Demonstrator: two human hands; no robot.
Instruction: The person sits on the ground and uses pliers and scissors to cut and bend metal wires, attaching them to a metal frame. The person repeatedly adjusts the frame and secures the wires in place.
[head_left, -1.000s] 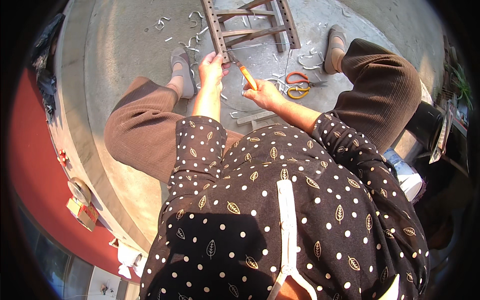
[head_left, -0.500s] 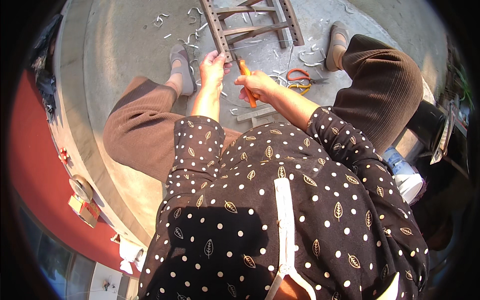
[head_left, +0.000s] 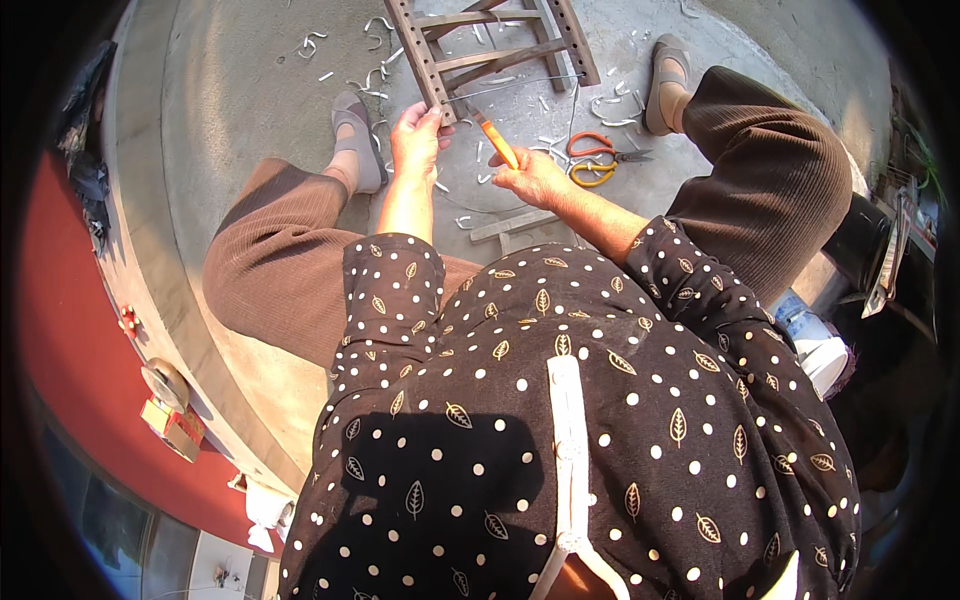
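Note:
A wooden folding-stool frame (head_left: 500, 50) with rows of holes along its rails stands at the top of the view. Thin wire (head_left: 515, 87) runs across between its two near rail ends. My left hand (head_left: 416, 140) grips the near end of the left rail, thumb on top. My right hand (head_left: 535, 180) is closed around an orange-handled tool (head_left: 499, 145). Its dark metal tip points up-left, close to the wire and that rail end; whether they touch I cannot tell. More wire hangs from the right rail toward scissors (head_left: 595, 160) with red and yellow handle loops.
White curled strips (head_left: 375, 75) litter the concrete floor around the frame. My shoes are planted on either side. A wooden piece (head_left: 512, 226) lies close to my lap. At right stand a black container (head_left: 858, 240) and a white tub (head_left: 822, 362).
My right hand has moved slightly right and down, and more of the tool's metal tip shows. The stool frame and my left hand have shifted a little up and left in view.

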